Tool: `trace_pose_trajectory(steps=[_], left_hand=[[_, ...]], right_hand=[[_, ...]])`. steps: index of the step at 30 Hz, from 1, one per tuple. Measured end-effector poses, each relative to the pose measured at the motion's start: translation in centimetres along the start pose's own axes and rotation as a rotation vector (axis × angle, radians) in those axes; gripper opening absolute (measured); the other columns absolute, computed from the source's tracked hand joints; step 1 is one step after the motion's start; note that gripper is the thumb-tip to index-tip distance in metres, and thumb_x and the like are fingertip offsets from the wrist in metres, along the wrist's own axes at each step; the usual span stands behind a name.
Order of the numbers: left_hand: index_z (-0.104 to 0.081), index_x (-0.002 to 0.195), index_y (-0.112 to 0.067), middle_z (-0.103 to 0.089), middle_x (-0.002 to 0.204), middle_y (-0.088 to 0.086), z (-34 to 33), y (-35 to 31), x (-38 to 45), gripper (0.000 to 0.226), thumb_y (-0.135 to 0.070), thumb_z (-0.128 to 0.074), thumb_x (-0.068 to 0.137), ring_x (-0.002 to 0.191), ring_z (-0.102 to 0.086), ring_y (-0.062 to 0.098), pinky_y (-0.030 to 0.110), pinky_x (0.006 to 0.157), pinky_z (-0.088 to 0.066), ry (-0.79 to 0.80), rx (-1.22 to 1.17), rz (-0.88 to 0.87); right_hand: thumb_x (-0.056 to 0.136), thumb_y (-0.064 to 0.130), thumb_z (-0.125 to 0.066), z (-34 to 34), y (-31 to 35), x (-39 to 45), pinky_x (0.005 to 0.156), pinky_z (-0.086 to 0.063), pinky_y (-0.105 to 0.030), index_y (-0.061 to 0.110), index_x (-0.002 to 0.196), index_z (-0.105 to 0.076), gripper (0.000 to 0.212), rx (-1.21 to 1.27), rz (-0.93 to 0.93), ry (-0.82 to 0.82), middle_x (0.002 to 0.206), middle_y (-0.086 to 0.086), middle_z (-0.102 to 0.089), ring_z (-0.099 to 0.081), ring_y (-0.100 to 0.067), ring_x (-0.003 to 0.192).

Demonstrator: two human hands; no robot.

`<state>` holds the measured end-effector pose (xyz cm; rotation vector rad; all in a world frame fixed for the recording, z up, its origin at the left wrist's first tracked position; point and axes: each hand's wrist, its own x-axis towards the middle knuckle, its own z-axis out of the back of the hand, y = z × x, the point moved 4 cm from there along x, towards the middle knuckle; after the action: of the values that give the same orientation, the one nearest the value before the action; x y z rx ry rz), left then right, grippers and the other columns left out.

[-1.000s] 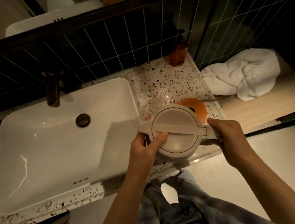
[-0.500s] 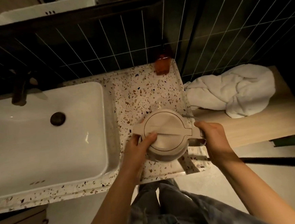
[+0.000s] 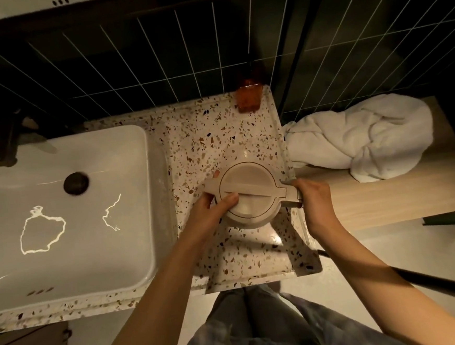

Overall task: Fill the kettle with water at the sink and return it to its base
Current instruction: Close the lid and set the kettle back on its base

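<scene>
The beige kettle (image 3: 248, 195) sits over the speckled counter (image 3: 207, 135), lid closed. The right hand (image 3: 314, 202) grips its handle at 3 o'clock; the left hand (image 3: 210, 209) clasps its body at 9 o'clock. The white sink (image 3: 142, 179) lies further toward 9 o'clock.

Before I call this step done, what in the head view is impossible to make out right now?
- Water level: the closed lid hides the inside of the kettle.
- Kettle base: the kettle body covers whatever it sits on.
- Kettle handle: wrapped by the right hand.
- Spout side: partly covered by the left hand.
- Faucet: dark and blurred, handle position unreadable.
</scene>
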<state>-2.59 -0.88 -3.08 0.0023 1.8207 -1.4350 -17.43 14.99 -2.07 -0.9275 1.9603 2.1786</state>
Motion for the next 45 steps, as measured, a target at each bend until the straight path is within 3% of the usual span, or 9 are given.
trace_pose_trajectory(steps=[2,5,10,17,29,37,39,41,45], left_hand=[[-0.052,0.124,-0.044,-0.06,0.131,-0.013,0.0,0.3,0.3,0.049,-0.039,-0.074,0.08,0.121,-0.055,0.006,0.026,0.096,-0.045,0.006,0.009,0.003],[-0.046,0.14,-0.031,-0.058,0.135,-0.011,0.0,0.6,0.4,0.066,-0.037,-0.073,0.08,0.122,-0.054,0.006,0.026,0.098,-0.045,0.0,0.006,0.004],[-0.041,0.145,-0.025,-0.058,0.134,-0.01,-0.5,0.8,0.2,0.072,-0.036,-0.071,0.082,0.119,-0.054,0.004,0.02,0.095,-0.045,-0.022,0.036,0.024],[-0.045,0.142,-0.026,-0.06,0.129,-0.014,-0.2,0.5,0.7,0.065,-0.037,-0.07,0.083,0.119,-0.055,0.004,0.019,0.09,-0.045,-0.034,0.02,0.033],[-0.04,0.145,-0.027,-0.055,0.135,-0.01,-0.9,1.2,-0.1,0.071,-0.037,-0.07,0.082,0.122,-0.051,0.006,0.018,0.091,-0.043,-0.067,0.017,0.004],[-0.051,0.137,-0.028,-0.06,0.13,-0.01,-1.1,1.1,-1.3,0.06,-0.039,-0.071,0.082,0.118,-0.056,0.007,0.035,0.101,-0.047,-0.148,-0.012,-0.011],[-0.056,0.133,-0.024,-0.063,0.126,-0.008,-1.0,1.1,-1.8,0.051,-0.034,-0.069,0.085,0.115,-0.058,0.01,0.037,0.1,-0.049,-0.176,-0.039,-0.017],[-0.063,0.122,-0.018,-0.067,0.118,-0.003,-0.5,0.8,-2.2,0.038,-0.031,-0.068,0.086,0.111,-0.061,0.012,0.039,0.098,-0.051,-0.209,-0.011,-0.021],[-0.072,0.093,-0.02,-0.071,0.095,0.001,0.4,-0.1,-3.2,0.007,-0.018,-0.067,0.087,0.095,-0.067,0.021,0.04,0.087,-0.056,-0.248,-0.037,-0.042]], right_hand=[[0.08,0.014,-0.061,0.2,-0.4,0.3,0.062,-0.037,-0.031,-0.013,0.064,-0.058,0.032,-0.027,-0.002,-0.004,0.062,-0.015,-0.048,-0.043,-0.021,0.061],[0.085,0.004,-0.056,0.6,-1.1,0.5,0.052,-0.036,-0.022,0.005,0.05,-0.051,0.036,-0.061,0.017,-0.001,0.046,-0.002,-0.043,-0.038,-0.013,0.048],[0.074,0.015,-0.055,0.9,-1.6,0.4,0.05,-0.029,-0.026,0.003,0.052,-0.045,0.028,-0.069,0.007,-0.007,0.05,-0.006,-0.033,-0.031,-0.016,0.049],[0.07,0.033,-0.06,0.4,-1.6,1.2,0.062,-0.028,-0.035,-0.015,0.058,-0.046,0.052,-0.061,0.018,0.018,0.067,-0.015,-0.042,-0.033,-0.025,0.064],[0.081,0.019,-0.048,1.2,-2.0,1.3,0.061,-0.027,-0.033,-0.006,0.059,-0.049,0.033,-0.14,0.022,-0.006,0.066,-0.015,-0.038,-0.034,-0.025,0.065],[0.09,0.025,-0.037,1.8,-1.1,0.5,0.075,-0.047,-0.038,-0.001,0.083,-0.067,0.04,-0.28,0.114,-0.068,0.084,-0.013,-0.069,-0.063,-0.027,0.083],[0.096,0.017,-0.037,2.2,-0.5,-0.4,0.073,-0.053,-0.025,0.002,0.093,-0.071,0.037,-0.261,0.135,-0.062,0.093,-0.012,-0.071,-0.07,-0.014,0.086],[0.098,0.013,-0.039,2.7,-0.1,-1.7,0.065,-0.049,-0.011,0.002,0.103,-0.071,0.034,-0.269,0.177,-0.052,0.097,-0.012,-0.071,-0.07,-0.005,0.083],[0.099,0.015,-0.044,3.6,-0.4,-4.0,0.08,-0.044,-0.018,0.004,0.123,-0.063,0.033,-0.328,0.237,-0.128,0.117,-0.013,-0.067,-0.061,-0.018,0.1]])
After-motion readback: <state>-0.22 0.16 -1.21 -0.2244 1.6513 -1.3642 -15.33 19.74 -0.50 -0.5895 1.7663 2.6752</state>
